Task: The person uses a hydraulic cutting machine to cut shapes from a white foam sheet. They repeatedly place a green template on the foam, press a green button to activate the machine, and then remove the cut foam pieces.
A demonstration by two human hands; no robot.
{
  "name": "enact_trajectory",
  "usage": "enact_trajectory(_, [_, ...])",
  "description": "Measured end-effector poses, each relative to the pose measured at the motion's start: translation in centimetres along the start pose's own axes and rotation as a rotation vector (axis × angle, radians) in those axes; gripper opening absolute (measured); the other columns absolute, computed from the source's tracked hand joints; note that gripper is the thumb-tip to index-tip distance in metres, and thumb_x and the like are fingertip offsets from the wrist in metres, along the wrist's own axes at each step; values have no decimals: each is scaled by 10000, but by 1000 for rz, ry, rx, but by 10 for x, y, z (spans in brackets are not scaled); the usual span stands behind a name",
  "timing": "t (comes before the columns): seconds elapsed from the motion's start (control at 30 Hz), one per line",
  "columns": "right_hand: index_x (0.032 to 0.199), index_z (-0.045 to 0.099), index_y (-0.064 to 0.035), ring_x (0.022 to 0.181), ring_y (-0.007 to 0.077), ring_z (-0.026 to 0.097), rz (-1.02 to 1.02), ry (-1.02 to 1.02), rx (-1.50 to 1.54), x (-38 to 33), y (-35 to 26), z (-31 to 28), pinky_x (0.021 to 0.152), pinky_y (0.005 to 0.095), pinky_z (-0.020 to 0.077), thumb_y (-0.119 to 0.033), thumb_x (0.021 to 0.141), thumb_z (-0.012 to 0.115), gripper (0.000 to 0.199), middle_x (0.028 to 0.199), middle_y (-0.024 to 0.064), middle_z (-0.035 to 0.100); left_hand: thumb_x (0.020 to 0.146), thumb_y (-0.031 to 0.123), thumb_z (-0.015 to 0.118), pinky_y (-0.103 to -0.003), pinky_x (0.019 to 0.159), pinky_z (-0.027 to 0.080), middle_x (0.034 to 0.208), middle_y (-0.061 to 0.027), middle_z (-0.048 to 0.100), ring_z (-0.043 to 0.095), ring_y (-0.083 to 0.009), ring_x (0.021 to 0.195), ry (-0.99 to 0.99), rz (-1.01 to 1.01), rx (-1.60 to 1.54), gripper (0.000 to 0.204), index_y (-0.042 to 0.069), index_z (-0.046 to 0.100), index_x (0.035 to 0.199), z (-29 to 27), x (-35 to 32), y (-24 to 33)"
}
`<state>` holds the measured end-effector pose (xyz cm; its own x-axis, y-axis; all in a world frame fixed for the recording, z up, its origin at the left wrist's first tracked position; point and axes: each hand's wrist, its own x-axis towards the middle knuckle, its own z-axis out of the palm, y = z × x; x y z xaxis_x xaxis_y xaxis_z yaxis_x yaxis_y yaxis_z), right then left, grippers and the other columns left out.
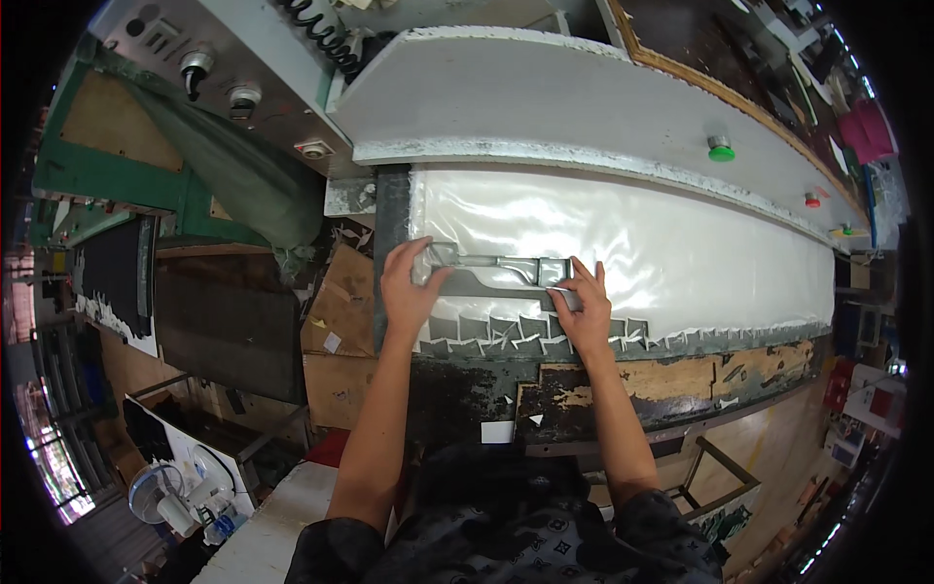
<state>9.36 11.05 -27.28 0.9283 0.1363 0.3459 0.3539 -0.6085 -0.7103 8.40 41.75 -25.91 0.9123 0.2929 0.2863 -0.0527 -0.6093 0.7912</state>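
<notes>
A long, thin-walled metal cutting die [538, 273] lies on a glossy white sheet [671, 243]. My left hand [405, 287] grips the die's left end between thumb and fingers. At the other end, my right hand [588, 307] holds the right corner with thumb and fingertips. Just nearer to me, a row of cut-out gaps and ragged white strips [467, 336] runs along the sheet's near edge. Dark board shows through these gaps. Parts of the die's two ends are hidden under my fingers.
Beyond the sheet stands the press's grey beam [545, 102], with a green button [720, 148] on its front. A control panel with knobs [243, 100] is at the upper left. Brown cardboard [341, 302] lies left of the sheet; a worn wooden edge [671, 384] runs in front.
</notes>
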Motion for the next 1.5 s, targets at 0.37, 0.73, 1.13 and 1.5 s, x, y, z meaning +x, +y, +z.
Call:
enact_trajectory(0.37, [1103,706,-91,1366,388,588,17,-51,61,6,-3,-8,1246,616,265,-156,766,870,380,1345,217,687,737,49,916,-393,1008,531,1251,-127,722,664,-290,1167,-13,62,11,561,34,709,1259,1,3,1])
enact_trajectory(0.73, [978,683,-64,1360,392,595,-3,-37,12,3,4,-3,1238,622,284,-75,841,806,184,1306,247,700,735,46,918,-389,992,552,1220,-142,728,688,-296,1125,3,109,16,541,29,719,1238,6,3,-4])
enact_trajectory(1.13, [1272,623,-74,1369,388,567,51,-68,69,10,-18,-31,1205,514,381,-110,809,843,515,1423,207,620,749,118,922,-391,943,560,1205,-161,721,692,-311,1104,117,182,183,521,55,726,1228,-13,-17,48])
enact_trajectory(1.5, [786,742,18,685,129,701,99,29,140,18,-80,-143,689,293,544,-205,884,854,269,699,77,737,834,229,861,-445,980,520,1086,-165,687,642,-379,1109,-1024,246,-159,442,20,718,1196,-7,-193,136])
